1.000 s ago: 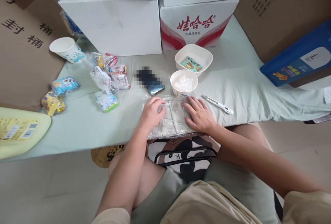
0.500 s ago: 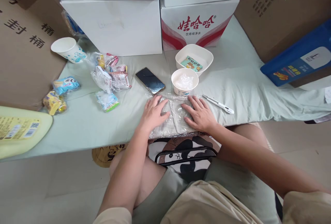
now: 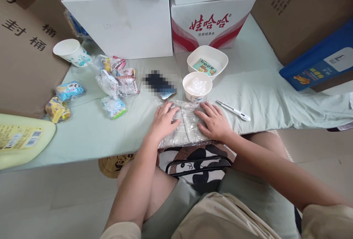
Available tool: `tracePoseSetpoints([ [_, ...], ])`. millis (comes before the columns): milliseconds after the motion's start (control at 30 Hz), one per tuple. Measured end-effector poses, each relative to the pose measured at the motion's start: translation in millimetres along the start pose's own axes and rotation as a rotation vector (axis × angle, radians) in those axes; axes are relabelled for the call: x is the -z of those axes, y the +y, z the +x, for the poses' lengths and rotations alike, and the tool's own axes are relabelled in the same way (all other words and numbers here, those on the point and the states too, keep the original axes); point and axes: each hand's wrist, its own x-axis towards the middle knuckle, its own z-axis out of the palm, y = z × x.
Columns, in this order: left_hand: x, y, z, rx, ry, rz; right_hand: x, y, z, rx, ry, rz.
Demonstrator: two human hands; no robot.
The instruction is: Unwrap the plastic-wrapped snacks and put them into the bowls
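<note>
A sheet of clear plastic film (image 3: 188,118) lies spread over the cloth at the front edge. My left hand (image 3: 164,120) rests flat on its left side, fingers apart. On its right side lies my right hand (image 3: 213,121), fingers also spread. Just beyond the film stands a paper cup (image 3: 196,95) with crumpled clear plastic in it. Behind that is a white bowl (image 3: 221,60) holding a small green packet (image 3: 204,67). A utility knife (image 3: 234,111) lies right of my right hand. A phone (image 3: 167,95), partly blurred out, lies beyond my left hand.
Several wrapped snacks (image 3: 118,81) lie at the left, near a tipped paper cup (image 3: 71,52). White boxes (image 3: 118,25) stand along the back. A brown carton (image 3: 22,47) closes off the left, and a blue package (image 3: 317,60) leans at the right.
The view has shifted very slightly. Both hands stay in nearly the same place on the film, and nothing has been picked up or put down.
</note>
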Motion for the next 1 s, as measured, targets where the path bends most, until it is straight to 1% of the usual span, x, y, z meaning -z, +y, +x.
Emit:
tracePoseSetpoints([
  [167, -3.6, 5.3, -1.2, -0.026, 0.017, 0.038, 1.6, -0.9, -0.8, -0.005, 0.019, 0.037],
  [367, -7.4, 15.2, -5.5, -0.060, -0.020, 0.069, 2.0, -1.2, -2.1, -0.008, 0.049, 0.091],
  [500, -9.5, 16.8, -7.7, -0.108, -0.010, 0.054, -0.4, -0.4, -1.8, -0.006, 0.069, 0.118],
  [633, -11.2, 13.8, -1.4, -0.138, 0.016, 0.017, -0.4, -1.3, 0.2, -0.003, 0.098, 0.099],
  [767, -8.6, 10.8, 7.5, -0.148, 0.062, -0.036, 1.3, -1.5, 1.7, 0.005, 0.127, 0.107],
  [833, -6.3, 9.7, 9.4, -0.136, 0.086, -0.065, 1.0, 0.4, 1.0, 0.021, 0.168, 0.132],
  [900, -4.3, 8.4, 9.7, -0.145, 0.106, -0.101, -0.3, 4.0, -0.8, 0.038, 0.240, 0.173],
  [1000, -3.2, 6.4, 9.3, -0.212, 0.128, -0.175, -3.0, 10.8, -3.8, 0.032, 0.355, 0.281],
])
